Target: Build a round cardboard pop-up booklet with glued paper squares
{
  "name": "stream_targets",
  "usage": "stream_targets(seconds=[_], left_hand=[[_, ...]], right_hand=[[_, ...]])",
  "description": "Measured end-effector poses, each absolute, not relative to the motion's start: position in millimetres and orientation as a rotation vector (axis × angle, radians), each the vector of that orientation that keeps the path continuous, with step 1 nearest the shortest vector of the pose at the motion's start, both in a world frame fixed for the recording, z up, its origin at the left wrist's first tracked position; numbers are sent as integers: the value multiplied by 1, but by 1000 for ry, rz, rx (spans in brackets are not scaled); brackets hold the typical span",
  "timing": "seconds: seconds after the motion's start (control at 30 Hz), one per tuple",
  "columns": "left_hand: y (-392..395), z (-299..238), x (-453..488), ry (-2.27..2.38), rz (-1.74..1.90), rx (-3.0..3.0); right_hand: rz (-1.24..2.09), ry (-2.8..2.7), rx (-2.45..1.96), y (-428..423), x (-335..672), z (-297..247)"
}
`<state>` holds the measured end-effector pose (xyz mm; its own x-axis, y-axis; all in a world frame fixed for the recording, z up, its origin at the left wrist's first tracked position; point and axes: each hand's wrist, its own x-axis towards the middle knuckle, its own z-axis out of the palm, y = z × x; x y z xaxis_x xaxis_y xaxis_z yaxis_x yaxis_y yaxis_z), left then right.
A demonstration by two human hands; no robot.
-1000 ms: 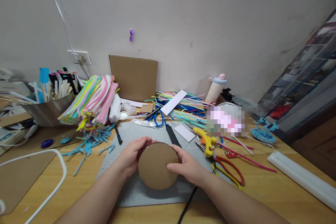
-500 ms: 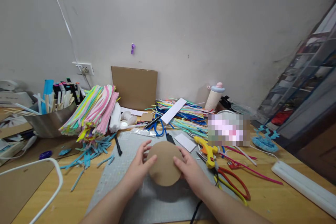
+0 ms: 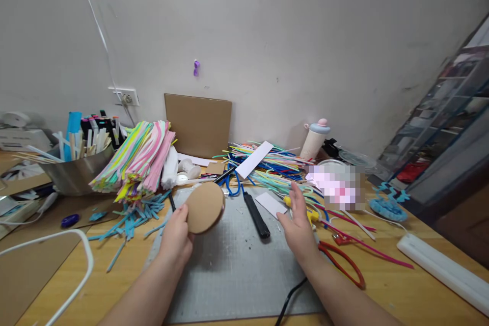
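My left hand [image 3: 176, 237] is closed on the lower edge of a round brown cardboard disc [image 3: 204, 207], held tilted above the far left part of the grey cutting mat [image 3: 237, 265]. My right hand [image 3: 298, 225] hovers open with fingers spread over the mat's right side, holding nothing. It is just in front of a yellow glue gun [image 3: 313, 214] and beside a black cutter [image 3: 256, 215] that lies on the mat.
A bundle of pastel pipe cleaners [image 3: 133, 160] and a metal bowl of markers [image 3: 78, 173] stand at left. Coloured straws [image 3: 271, 163], a bottle [image 3: 314, 138], red scissors [image 3: 344, 265] and a white bar [image 3: 443, 270] lie at right. A cardboard sheet [image 3: 198, 123] leans on the wall.
My right hand let go of the disc and moved right, opening. My left hand carried the disc up and to the left, uncovering the black cutter.
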<state>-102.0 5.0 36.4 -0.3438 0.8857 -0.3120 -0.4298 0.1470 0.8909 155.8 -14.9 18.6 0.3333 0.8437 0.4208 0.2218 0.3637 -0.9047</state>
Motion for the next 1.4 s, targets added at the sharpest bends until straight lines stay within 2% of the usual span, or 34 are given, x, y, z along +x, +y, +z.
stream_targets(seconds=[0.1,0.2,0.27,0.4,0.47,0.53,0.73,0.83,1.0,1.2,1.4], left_hand=[[10,37,-107,1297,1524,428],[7,41,-105,1251,1472,430],[0,45,-99,1211,1386,458],[-16,55,-86,1050,1182,589],[-22,55,-81,980,1086,679],[-23,52,-80,997,1056,721],[-5,39,-95,1248,1301,583],[1,39,-100,1302,1358,522],[-1,40,-98,1338,1366,493],[-1,37,-100,1337,1322,541],[-13,44,-92,1223,1045,711]], right_hand=[[316,-1383,-1270,-16,162,21],[368,-1500,-1277,-21,158,20],[618,-1505,-1193,-26,150,18],[1379,-1193,-949,-39,129,17],[1570,-1191,-942,-42,124,19],[1512,-1364,-1042,-42,124,22],[1000,-1582,-1277,-32,142,24],[922,-1608,-1320,-31,147,21],[1047,-1459,-1322,-27,144,16],[1436,-1017,-1104,-21,152,35],[1788,-824,-805,-27,160,52]])
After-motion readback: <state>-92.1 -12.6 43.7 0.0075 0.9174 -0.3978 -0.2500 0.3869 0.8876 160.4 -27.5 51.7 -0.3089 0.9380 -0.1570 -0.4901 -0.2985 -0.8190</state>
